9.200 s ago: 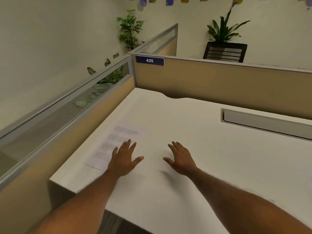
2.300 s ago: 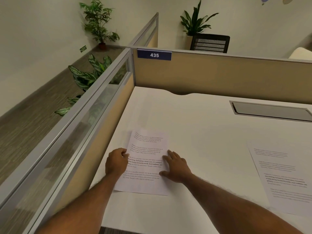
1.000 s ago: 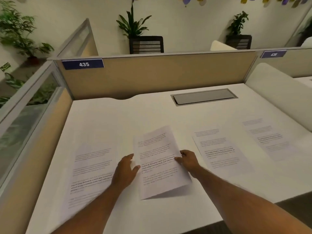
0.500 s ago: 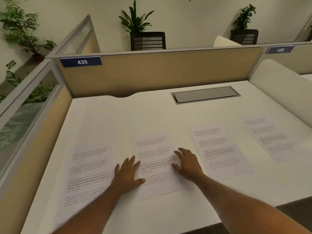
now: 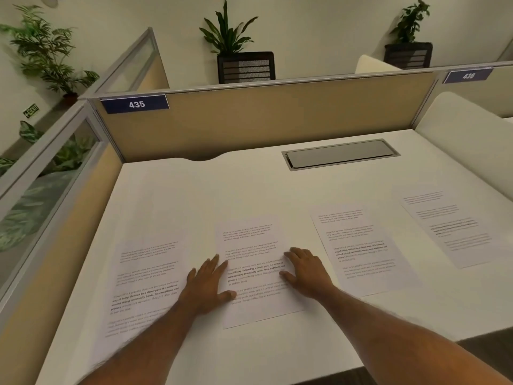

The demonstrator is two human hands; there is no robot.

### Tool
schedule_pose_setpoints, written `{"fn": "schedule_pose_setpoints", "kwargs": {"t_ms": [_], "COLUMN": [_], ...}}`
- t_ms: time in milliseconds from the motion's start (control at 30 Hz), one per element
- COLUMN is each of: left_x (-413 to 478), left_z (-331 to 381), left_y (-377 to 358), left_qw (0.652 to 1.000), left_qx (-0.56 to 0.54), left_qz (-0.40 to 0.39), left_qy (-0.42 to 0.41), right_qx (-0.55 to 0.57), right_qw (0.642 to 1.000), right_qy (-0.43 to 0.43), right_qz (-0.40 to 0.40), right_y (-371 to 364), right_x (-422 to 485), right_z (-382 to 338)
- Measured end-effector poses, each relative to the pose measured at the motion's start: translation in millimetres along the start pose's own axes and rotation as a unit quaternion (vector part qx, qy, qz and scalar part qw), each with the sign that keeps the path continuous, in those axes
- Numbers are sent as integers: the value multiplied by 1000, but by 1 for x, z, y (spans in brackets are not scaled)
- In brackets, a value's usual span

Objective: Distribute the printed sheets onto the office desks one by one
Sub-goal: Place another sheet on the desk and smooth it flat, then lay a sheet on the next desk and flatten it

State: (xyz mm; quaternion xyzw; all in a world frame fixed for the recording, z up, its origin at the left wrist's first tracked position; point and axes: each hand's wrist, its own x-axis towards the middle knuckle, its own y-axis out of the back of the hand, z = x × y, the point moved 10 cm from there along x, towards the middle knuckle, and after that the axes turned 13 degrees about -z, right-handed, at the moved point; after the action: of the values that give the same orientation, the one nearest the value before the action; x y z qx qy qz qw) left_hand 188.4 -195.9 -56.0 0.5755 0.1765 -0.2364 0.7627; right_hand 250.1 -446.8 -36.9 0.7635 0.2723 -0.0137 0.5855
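Four printed sheets lie flat in a row along the near half of the white desk (image 5: 222, 190), and we count them from the one under the hands. That middle sheet (image 5: 249, 240) sits nearest the desk's front edge, its text facing us. The left hand (image 5: 208, 284) rests palm down across its nine o'clock edge, fingers straight and slightly spread, gripping nothing. The right hand (image 5: 308, 273) lies the same way on the three o'clock edge, fingers extended and flat on the paper.

At nine o'clock from this sheet we see the left sheet (image 5: 144, 273), partly covered by the left forearm. At three o'clock lies the third sheet (image 5: 361, 245), apart from the middle one, and beyond it at two o'clock the far sheet (image 5: 449, 226), near the desk's right side.

At one o'clock, toward the back of the desk, a grey cable hatch (image 5: 340, 154) sits set into the top. Behind it stands the tan partition (image 5: 277, 120), carrying the blue label 435 (image 5: 136, 104) at eleven o'clock and the label 436 (image 5: 468, 76) at two o'clock. Potted plants (image 5: 230, 31) stand along the wall behind.
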Motion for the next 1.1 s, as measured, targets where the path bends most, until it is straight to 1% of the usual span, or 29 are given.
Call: {"fn": "schedule_pose_setpoints", "kwargs": {"t_ms": [133,267,567,700,833,1100], "left_x": [4,13,51,70,92,128], "left_z": [6,28,97,133,170,256], "left_y": [7,16,27,24,20,24], "left_qw": [1000,999,999,998,996,988], "left_qx": [11,19,22,29,52,77], "left_qz": [20,38,49,55,39,36], "left_qy": [8,9,-2,-27,-64,-131], "right_qx": [20,31,34,42,51,53], "right_qw": [1000,999,998,997,994,983], "right_qy": [8,13,-24,-48,-76,-152], "right_qz": [-2,17,39,47,61,90], "right_y": [4,18,46,53,60,81], "right_x": [-1,-4,-23,-39,-61,-117], "right_z": [6,24,102,135,164,232]}}
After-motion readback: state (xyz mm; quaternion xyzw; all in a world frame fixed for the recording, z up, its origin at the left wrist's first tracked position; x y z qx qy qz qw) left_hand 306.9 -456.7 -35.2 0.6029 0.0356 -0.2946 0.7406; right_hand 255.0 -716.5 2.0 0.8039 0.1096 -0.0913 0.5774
